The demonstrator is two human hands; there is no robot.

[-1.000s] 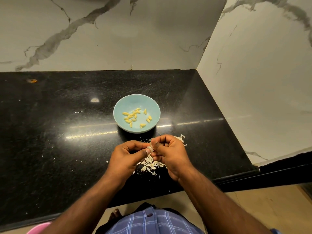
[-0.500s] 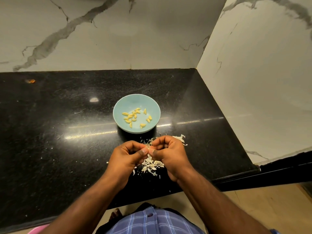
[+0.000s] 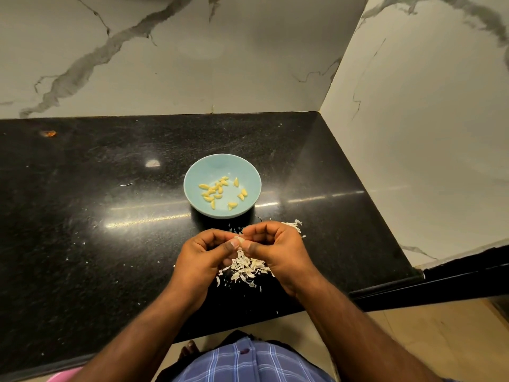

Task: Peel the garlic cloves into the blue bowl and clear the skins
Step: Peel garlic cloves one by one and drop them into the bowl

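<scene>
Left hand [image 3: 205, 253], right hand [image 3: 278, 248] pinch garlic clove [image 3: 240, 240].

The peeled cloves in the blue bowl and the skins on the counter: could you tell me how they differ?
The peeled cloves are yellow and plump; the skins are whitish, thin flakes. The cloves lie inside the blue bowl; the skins lie piled on the black counter below both hands. Both are small scattered garlic pieces.
</scene>
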